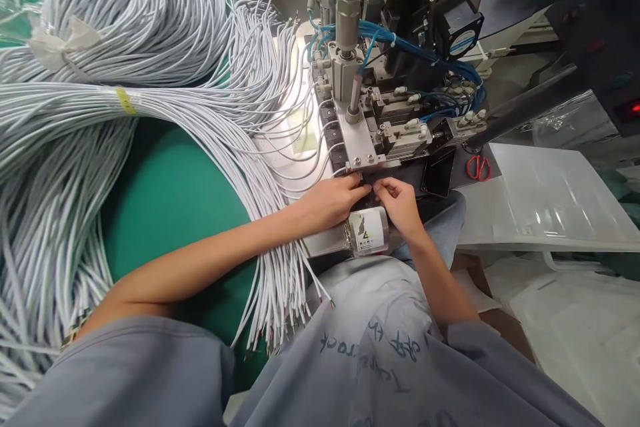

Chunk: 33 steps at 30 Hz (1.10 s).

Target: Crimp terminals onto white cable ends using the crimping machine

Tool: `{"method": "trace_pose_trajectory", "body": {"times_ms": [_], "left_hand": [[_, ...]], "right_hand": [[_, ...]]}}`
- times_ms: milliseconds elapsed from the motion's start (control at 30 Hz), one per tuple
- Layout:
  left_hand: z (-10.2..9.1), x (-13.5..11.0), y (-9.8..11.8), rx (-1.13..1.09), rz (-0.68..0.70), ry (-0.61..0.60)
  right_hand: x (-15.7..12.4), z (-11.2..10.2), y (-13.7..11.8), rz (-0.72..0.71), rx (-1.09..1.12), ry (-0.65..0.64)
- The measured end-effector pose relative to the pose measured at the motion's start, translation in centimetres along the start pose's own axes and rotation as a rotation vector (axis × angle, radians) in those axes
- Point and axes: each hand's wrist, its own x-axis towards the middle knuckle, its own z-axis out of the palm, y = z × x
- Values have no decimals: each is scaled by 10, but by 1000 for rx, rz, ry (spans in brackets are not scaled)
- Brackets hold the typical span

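At the front edge of the pneumatic machine (354, 137), my two hands come close together. My left hand (333, 202) has its fingers bent in a pinch just under the metal plate, beside the row of slots where white cables (300, 181) end. My right hand (399, 205) pinches thumb against fingertips right of it. Whatever lies between the fingertips is too small or hidden to make out. Below the hands sits a small clear container (367, 230) with a white label. My left forearm crosses over a fanned bundle of white cables (280, 267).
Large white cable bundles (135, 13) cover much of the green table mat (155, 180); yellow tape (125, 101) binds one. Blue air hoses (425, 53) run over the machine. Red-handled scissors (479, 167) and a white panel (555, 200) lie to the right.
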Motion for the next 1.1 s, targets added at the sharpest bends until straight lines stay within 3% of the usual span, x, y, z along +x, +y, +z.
{"method": "trace_pose_trajectory", "body": {"times_ms": [500,833,933,1100], "left_hand": [[-6,2,2,158,49,-95],[-6,2,4,281,191,-88],[-7,1,7,289,166,-92],[-11,-1,13,302,55,-50]], "right_hand": [[2,-2,-4,47,-6,-48],[4,-1,1,51,6,-23],[7,-3,0,75,-4,-49],[11,-5,3,67,-74,-203]]}}
